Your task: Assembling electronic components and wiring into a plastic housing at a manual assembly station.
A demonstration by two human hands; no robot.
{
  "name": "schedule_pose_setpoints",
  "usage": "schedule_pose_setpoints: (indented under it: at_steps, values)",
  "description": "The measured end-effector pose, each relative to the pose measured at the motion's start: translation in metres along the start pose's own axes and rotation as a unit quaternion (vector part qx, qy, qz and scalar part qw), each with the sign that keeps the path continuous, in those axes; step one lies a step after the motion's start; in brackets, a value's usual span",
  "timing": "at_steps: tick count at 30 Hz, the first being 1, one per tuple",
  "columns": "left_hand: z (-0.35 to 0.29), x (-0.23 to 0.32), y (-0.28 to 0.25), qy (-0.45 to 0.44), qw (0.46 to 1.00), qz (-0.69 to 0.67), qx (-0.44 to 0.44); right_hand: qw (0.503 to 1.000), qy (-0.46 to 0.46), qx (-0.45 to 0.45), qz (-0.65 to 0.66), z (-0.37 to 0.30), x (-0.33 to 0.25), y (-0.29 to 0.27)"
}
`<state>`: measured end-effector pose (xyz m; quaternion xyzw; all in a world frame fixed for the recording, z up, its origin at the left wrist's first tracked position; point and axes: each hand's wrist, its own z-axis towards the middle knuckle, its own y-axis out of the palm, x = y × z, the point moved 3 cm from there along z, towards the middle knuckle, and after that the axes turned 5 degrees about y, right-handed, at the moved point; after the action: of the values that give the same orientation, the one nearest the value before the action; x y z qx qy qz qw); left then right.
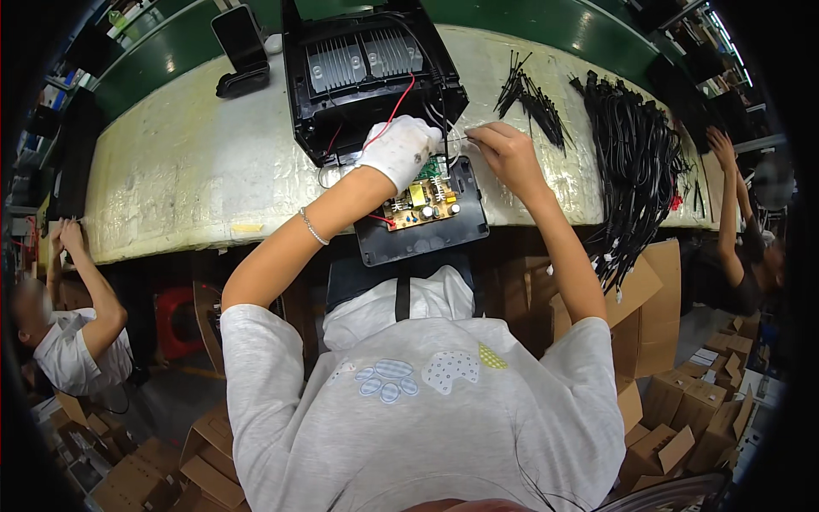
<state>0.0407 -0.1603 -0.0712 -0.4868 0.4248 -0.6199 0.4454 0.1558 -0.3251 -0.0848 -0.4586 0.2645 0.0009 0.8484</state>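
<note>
A black plastic housing (311, 111) with finned metal heatsinks (365, 61) lies opened on the bench. In front of it, a circuit board (420, 205) rests on a flat black panel (394, 247) that overhangs the front edge. My left hand (403, 147), in a white glove, is closed around wires between housing and board. White wires (455, 135) loop out beside its fingers. My bare right hand (509, 155) pinches a thin strand just right of those wires; whether it is a wire or a cable tie, I cannot tell. A red wire (399, 109) runs from the heatsinks behind my left hand.
Loose black cable ties (536, 104) lie right of the housing. Farther right, a large bundle of black cables (631, 162) hangs over the edge. A black stand (241, 47) is at the back left. Cardboard boxes (657, 299) stand below; other people work at both sides.
</note>
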Motion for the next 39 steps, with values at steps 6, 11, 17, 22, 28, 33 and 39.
schedule_pose_setpoints:
  at_steps: [6,11,17,22,28,33,39]
  values:
    - [0.002,-0.017,0.011,-0.11,0.985,-0.133,-0.003,0.999,-0.038,0.004,0.013,0.003,-0.001,0.003]
    - [0.006,-0.016,0.014,-0.088,0.992,-0.088,0.015,0.999,-0.036,0.008,-0.009,0.002,0.006,0.011]
    - [0.005,-0.021,0.008,-0.071,0.985,-0.155,-0.005,0.992,0.034,-0.077,0.091,0.008,-0.002,0.001]
    - [0.004,-0.023,0.021,-0.109,0.965,-0.238,0.027,0.984,0.103,-0.069,0.131,0.005,0.001,0.007]
    - [0.007,-0.03,0.01,-0.128,0.958,-0.258,-0.01,0.995,0.054,-0.011,0.08,0.008,-0.009,0.003]
    - [0.0,-0.029,0.0,-0.087,0.945,-0.314,0.024,1.0,0.016,-0.021,0.015,0.011,-0.033,-0.011]
    - [-0.012,-0.026,-0.003,-0.035,0.957,-0.248,0.15,0.981,-0.164,0.023,-0.101,0.021,-0.077,0.005]
